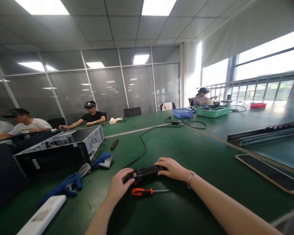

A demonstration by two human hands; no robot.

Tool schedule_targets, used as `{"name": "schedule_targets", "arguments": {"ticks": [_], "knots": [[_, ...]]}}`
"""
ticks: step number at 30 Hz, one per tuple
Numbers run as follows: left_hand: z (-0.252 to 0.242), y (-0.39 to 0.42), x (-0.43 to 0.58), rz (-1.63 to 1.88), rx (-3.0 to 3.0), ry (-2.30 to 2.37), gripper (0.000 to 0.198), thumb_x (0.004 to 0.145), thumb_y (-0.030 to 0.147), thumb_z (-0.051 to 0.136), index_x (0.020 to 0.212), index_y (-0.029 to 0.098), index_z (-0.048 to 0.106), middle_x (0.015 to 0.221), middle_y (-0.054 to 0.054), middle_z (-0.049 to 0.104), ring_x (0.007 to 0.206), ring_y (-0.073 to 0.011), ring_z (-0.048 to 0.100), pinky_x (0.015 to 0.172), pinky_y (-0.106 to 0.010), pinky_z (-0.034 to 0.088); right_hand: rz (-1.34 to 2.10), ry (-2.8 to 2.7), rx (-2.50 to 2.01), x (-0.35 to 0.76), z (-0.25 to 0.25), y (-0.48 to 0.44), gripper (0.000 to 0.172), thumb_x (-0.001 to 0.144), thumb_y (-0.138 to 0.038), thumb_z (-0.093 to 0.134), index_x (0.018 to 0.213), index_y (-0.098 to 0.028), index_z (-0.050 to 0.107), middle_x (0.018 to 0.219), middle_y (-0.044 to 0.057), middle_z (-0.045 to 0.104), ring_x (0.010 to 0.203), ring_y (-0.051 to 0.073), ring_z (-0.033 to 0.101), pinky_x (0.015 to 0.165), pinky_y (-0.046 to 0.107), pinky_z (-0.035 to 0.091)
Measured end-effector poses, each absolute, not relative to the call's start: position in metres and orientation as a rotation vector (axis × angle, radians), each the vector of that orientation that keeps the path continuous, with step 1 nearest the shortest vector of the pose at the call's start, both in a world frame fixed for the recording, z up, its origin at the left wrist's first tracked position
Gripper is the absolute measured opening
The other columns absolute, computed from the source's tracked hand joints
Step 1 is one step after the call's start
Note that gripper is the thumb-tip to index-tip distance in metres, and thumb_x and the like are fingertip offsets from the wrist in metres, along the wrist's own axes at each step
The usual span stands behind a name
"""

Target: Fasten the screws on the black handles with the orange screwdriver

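A long, narrow black device (144, 173) lies on the green table, its exact kind unclear. My left hand (119, 183) is closed around its left end, thumb in front. The right end is gripped by my right hand (170, 168), fingers over the top; a bracelet circles that wrist. Just in front of the device, a screwdriver (150, 191) with an orange and black handle lies flat, its shaft pointing right. A black cable (143, 147) runs from behind my left hand toward the back of the table; whether it joins the device is hidden.
An opened computer case (63, 153) stands at left, near blue-grey gloves (63, 186) and a white box (42, 215). A black stick (114, 144) lies behind. Blue (183, 113) and green baskets (213, 112) sit farther back; a dark panel (270, 171) is at right. Several people sit around the table.
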State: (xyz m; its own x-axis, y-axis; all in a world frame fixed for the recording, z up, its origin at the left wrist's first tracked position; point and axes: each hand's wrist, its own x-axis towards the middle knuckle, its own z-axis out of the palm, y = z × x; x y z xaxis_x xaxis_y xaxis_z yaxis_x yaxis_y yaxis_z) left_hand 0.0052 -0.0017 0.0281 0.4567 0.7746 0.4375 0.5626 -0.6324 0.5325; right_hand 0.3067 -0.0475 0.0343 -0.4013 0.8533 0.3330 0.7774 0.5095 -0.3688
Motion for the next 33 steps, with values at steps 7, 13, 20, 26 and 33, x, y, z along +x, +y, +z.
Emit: {"name": "schedule_targets", "arguments": {"ticks": [7, 13, 20, 26, 33], "knots": [[0.033, -0.007, 0.006, 1.235, 2.552, 1.026, 0.025, 0.084, 0.032, 0.058, 0.105, 0.023, 0.069, 0.116, -0.008, 0.065, 0.109, -0.025, 0.059, 0.097, -0.043, 0.047, -0.005, -2.107, -1.653, 0.33, 0.022, -0.026, 0.036, 0.085, -0.046, 0.056, 0.116, -0.03, 0.062, 0.113, 0.001, 0.061, 0.093, 0.016, 0.06, 0.083, 0.025, 0.043], [0.033, -0.033, 0.023, 0.625, 2.719, 0.839, 0.044, 0.082, 0.031, 0.063, 0.126, 0.028, 0.057, 0.13, -0.007, 0.056, 0.122, -0.0262, 0.048, 0.105, -0.044, 0.038, -0.187, -1.645, -2.1, 0.396, 0.004, -0.011, 0.032, 0.086, -0.041, 0.054, 0.114, -0.026, 0.063, 0.108, 0.007, 0.06, 0.097, 0.022, 0.058, 0.08, 0.031, 0.041], [0.034, -0.036, 0.031, 0.506, 2.591, 0.908, 0.031, 0.082, 0.014, 0.053, 0.108, 0.023, 0.067, 0.108, -0.005, 0.066, 0.102, -0.0201, 0.057, 0.092, -0.032, 0.044, -0.366, -1.023, -2.515, 0.478, -0.01, -0.032, 0.033, 0.088, -0.037, 0.044, 0.097, -0.014, 0.067, 0.099, 0.02, 0.058, 0.092, 0.034, 0.056, 0.07, 0.045, 0.039], [0.034, -0.041, 0.033, 0.479, 2.497, 0.909, 0.019, 0.075, 0.027, 0.065, 0.091, 0.019, 0.071, 0.088, -0.003, 0.066, 0.079, -0.016, 0.06, 0.073, -0.024, 0.044, -0.462, -0.911, -2.553, 0.502, -0.021, -0.031, 0.033, 0.085, -0.04, 0.047, 0.095, -0.014, 0.066, 0.099, 0.018, 0.058, 0.098, 0.035, 0.051, 0.075, 0.047, 0.035], [0.041, -0.047, 0.034, 0.365, 2.41, 0.936, 0.021, 0.071, 0.032, 0.069, 0.083, 0.015, 0.072, 0.08, -0.002, 0.066, 0.071, -0.014, 0.057, 0.065, -0.022, 0.042, -0.552, -0.886, -2.493, 0.501, -0.026, -0.022, 0.026, 0.085, -0.038, 0.05, 0.091, -0.018, 0.067, 0.101, 0.013, 0.06, 0.101, 0.03, 0.045, 0.083, 0.046, 0.026]]}}
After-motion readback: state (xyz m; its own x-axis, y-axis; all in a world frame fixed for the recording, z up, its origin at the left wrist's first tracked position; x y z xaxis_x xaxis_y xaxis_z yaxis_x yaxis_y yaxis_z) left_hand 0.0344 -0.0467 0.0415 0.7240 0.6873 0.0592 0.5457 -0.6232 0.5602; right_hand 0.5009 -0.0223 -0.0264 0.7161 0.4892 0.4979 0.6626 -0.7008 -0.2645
